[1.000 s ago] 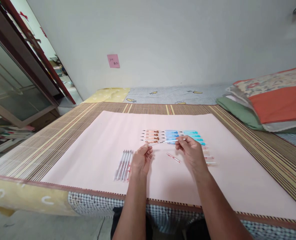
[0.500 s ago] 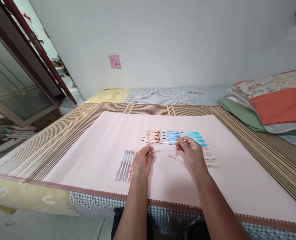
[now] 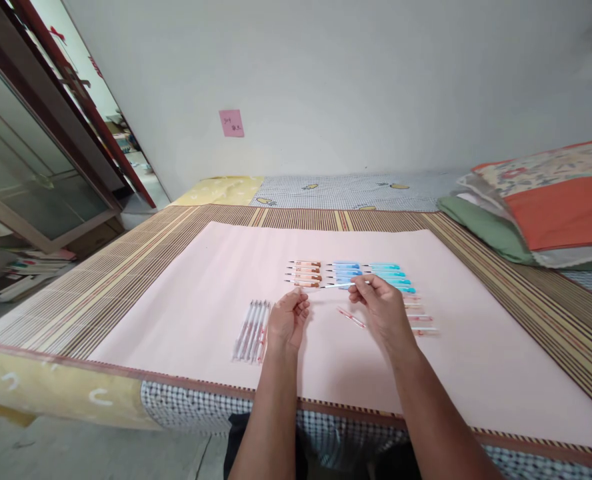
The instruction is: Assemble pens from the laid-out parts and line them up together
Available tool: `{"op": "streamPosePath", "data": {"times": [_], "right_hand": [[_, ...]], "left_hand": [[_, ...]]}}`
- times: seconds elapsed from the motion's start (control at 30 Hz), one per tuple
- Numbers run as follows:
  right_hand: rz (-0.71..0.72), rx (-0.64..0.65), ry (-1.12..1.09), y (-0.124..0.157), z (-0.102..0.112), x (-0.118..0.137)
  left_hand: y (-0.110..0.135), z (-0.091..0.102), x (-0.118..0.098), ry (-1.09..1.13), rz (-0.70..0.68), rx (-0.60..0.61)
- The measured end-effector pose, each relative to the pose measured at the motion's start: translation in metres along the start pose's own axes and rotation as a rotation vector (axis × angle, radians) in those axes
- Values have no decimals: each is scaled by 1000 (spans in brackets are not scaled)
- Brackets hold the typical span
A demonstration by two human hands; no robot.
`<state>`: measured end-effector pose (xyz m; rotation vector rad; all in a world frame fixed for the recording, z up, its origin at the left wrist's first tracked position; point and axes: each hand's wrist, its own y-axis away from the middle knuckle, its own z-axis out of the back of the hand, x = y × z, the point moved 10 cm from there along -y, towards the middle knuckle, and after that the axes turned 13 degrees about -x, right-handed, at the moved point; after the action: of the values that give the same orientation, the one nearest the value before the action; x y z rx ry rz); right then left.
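Observation:
Between finger and thumb, my right hand (image 3: pixel 382 305) pinches a slim white pen refill (image 3: pixel 339 286), its dark tip pointing left. My left hand (image 3: pixel 289 321) is closed in a pinch on a small clear tube-like piece (image 3: pixel 311 289), in line with the refill's tip; whether the two touch I cannot tell. Below and between the hands lies a clear pen barrel with red marks (image 3: pixel 351 317). Several clear-bodied pens (image 3: pixel 250 331) lie side by side left of my left hand. Several more red-marked barrels (image 3: pixel 423 318) are partly hidden behind my right hand.
Beyond the hands lie rows of brown (image 3: pixel 306 270), blue (image 3: pixel 345 265) and turquoise pen pieces (image 3: pixel 389 267). They rest on a pale pink sheet (image 3: pixel 176 307) over a striped mat (image 3: pixel 121 280). Folded bedding (image 3: pixel 556 213) is piled at the right, against the wall side.
Hardly anything differs. Both hands keep their pinches, and the refill stays almost level between them; the whole view has shifted very slightly.

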<state>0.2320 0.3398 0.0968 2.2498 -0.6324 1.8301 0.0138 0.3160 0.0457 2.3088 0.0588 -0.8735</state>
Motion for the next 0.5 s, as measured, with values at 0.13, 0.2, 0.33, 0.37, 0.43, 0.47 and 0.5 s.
{"op": "streamPosePath", "data": {"times": [0.13, 0.2, 0.33, 0.37, 0.43, 0.47, 0.5], "right_hand": [[29, 10, 29, 0, 1, 1], [41, 19, 42, 1, 2, 2], [48, 59, 45, 4, -1, 4], [47, 54, 32, 4, -1, 5], [40, 25, -12, 3, 2, 6], [34, 11, -38, 2, 3, 6], [26, 1, -59, 2, 4, 7]], "left_hand": [[-1, -1, 0, 22, 4, 7], [0, -2, 1, 44, 12, 13], [0, -3, 2, 59, 29, 15], [1, -3, 2, 57, 30, 24], [1, -4, 1, 56, 26, 43], [1, -4, 1, 55, 27, 46], [1, -4, 1, 54, 28, 45]]}}
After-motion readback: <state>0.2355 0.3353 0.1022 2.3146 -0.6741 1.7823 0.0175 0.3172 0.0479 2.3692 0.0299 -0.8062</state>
